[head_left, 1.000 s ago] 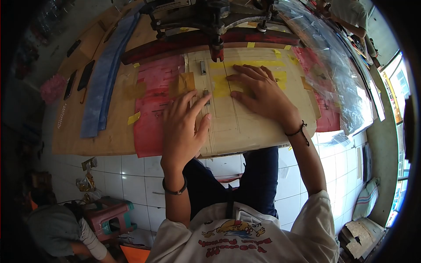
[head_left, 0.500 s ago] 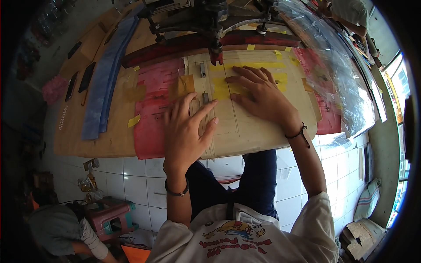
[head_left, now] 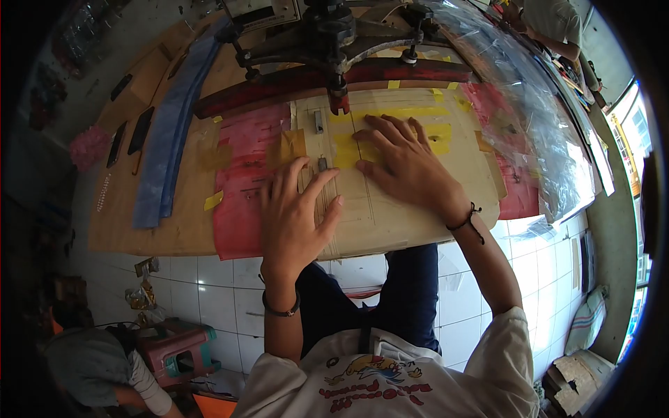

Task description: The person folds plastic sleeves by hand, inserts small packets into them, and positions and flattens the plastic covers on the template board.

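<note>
My left hand point(head_left: 298, 216) lies at the near part of a tan board point(head_left: 352, 233), fingers spread, beside a small grey metal block point(head_left: 323, 164). My right hand point(head_left: 411, 167) rests on the same board with its fingers apart, over strips of yellow tape point(head_left: 439, 139). Neither hand shows anything held. A thin dark line on the board runs by the right fingertips. Another small metal block point(head_left: 318, 122) sits further up. Just beyond the fingers is a black metal machine frame point(head_left: 338, 49), with a small red fork-like tip point(head_left: 339, 104) pointing down.
A long red bar point(head_left: 279, 90) crosses behind the board. Red sheets point(head_left: 240, 188) flank it. Blue strips point(head_left: 157, 174) and phones point(head_left: 141, 130) lie left; clear plastic sheets point(head_left: 536, 146) lie right. One person point(head_left: 97, 369) bends low at left; another point(head_left: 554, 28) is far right.
The view has tilted slightly, so the table and machine appear a little lower. Both hands stay at nearly the same places on the board.
</note>
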